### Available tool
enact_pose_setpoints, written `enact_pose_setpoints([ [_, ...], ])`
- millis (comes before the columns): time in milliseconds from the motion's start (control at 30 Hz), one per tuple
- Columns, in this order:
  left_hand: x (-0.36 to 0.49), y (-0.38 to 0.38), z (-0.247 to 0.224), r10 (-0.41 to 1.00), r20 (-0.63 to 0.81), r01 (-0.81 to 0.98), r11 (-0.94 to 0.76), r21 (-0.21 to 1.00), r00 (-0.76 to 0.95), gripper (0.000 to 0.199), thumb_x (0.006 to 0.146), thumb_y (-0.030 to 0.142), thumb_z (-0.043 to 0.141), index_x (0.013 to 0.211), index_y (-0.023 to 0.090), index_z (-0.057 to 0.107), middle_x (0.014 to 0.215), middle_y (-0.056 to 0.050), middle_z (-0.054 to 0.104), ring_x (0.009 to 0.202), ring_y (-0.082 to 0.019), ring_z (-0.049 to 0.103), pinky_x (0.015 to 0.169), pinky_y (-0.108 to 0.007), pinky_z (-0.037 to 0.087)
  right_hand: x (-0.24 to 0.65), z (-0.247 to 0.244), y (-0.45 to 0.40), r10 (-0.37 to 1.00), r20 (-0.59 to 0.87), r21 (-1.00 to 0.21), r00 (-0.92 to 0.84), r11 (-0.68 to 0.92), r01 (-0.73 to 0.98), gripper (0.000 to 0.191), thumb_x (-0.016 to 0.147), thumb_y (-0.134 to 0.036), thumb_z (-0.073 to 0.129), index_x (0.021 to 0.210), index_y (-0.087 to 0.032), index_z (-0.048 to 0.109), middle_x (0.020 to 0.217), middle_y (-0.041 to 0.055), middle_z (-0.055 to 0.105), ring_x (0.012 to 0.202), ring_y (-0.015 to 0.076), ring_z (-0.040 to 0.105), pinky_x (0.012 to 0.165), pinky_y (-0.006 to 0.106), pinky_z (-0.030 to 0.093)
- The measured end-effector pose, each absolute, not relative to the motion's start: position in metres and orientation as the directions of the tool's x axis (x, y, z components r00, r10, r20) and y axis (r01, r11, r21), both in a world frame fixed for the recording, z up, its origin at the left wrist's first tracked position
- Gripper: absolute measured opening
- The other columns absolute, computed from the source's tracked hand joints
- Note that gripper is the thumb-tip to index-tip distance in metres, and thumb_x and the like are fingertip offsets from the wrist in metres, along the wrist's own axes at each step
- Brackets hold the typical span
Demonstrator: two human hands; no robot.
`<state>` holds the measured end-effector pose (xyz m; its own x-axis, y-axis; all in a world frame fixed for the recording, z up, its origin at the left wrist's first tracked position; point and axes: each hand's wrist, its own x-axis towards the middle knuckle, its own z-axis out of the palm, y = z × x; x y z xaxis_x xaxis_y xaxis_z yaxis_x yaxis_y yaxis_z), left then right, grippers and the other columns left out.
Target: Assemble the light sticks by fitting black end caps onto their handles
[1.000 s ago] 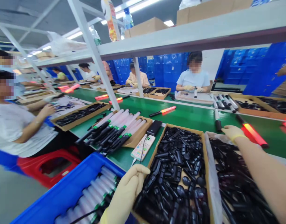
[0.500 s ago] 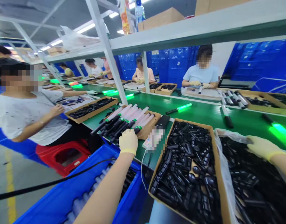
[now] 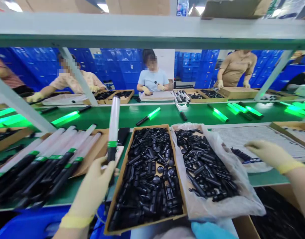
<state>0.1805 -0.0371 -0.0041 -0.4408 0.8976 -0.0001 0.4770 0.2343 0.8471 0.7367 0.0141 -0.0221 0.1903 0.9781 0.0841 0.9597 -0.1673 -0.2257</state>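
In my left hand, gloved in pale yellow, a light stick stands upright. It has a clear tube, a green band and a black handle, and my fingers close round the handle. Left of that hand, several similar light sticks lie in a pile. My gloved right hand hovers at the right with its fingers stretched leftward and nothing visible in them. Just below its fingertips lie small dark ribbed parts on a white sheet.
A cardboard tray of black plastic parts stands before me. Beside it is a plastic-lined tray of black pieces. Lit green sticks lie on the green belt. A shelf beam crosses overhead. Co-workers sit or stand opposite.
The view has swung right. My left hand has come away from the pile with a light stick raised in it. My right hand has moved from the lined tray to above the white sheet.
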Motion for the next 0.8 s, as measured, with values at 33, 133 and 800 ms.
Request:
enact_pose_setpoints([
  [33, 0.206, -0.041, -0.005, 0.951, -0.105, 0.315, 0.199, 0.928, -0.292, 0.033, 0.085, 0.046, 0.058, 0.106, 0.020, 0.056, 0.085, -0.003, 0.063, 0.077, -0.020, 0.060, 0.071, -0.029, 0.049, 0.740, -0.034, 0.005, 0.982, 0.056, -0.218, 0.181, -0.165, 0.962, 0.021, 0.090, -0.025, 0.054, 0.086, -0.018, 0.074, 0.099, 0.0142, 0.072, 0.091, 0.0258, 0.066, 0.081, 0.035, 0.045],
  [133, 0.278, -0.052, -0.013, 0.948, -0.315, -0.123, 0.317, 0.940, 0.036, 0.030, 0.081, 0.045, 0.065, 0.086, 0.017, 0.056, 0.078, -0.001, 0.058, 0.058, -0.010, 0.048, 0.052, -0.020, 0.040, 0.739, -0.066, 0.005, 0.988, 0.056, -0.169, 0.146, -0.135, 0.976, 0.015, 0.088, -0.023, 0.055, 0.087, -0.019, 0.070, 0.095, 0.0120, 0.070, 0.092, 0.0259, 0.064, 0.078, 0.034, 0.043],
  [800, 0.394, -0.057, -0.039, 0.907, -0.367, -0.716, 0.396, 0.576, 0.206, 0.032, 0.088, 0.044, 0.060, 0.087, 0.013, 0.058, 0.071, 0.000, 0.054, 0.051, -0.007, 0.045, 0.047, -0.019, 0.037, 0.593, -0.017, -0.064, 0.839, 0.505, -0.702, -0.202, 0.535, 0.470, 0.011, 0.090, -0.027, 0.058, 0.101, -0.024, 0.058, 0.099, 0.0018, 0.069, 0.091, 0.0163, 0.066, 0.081, 0.028, 0.054],
])
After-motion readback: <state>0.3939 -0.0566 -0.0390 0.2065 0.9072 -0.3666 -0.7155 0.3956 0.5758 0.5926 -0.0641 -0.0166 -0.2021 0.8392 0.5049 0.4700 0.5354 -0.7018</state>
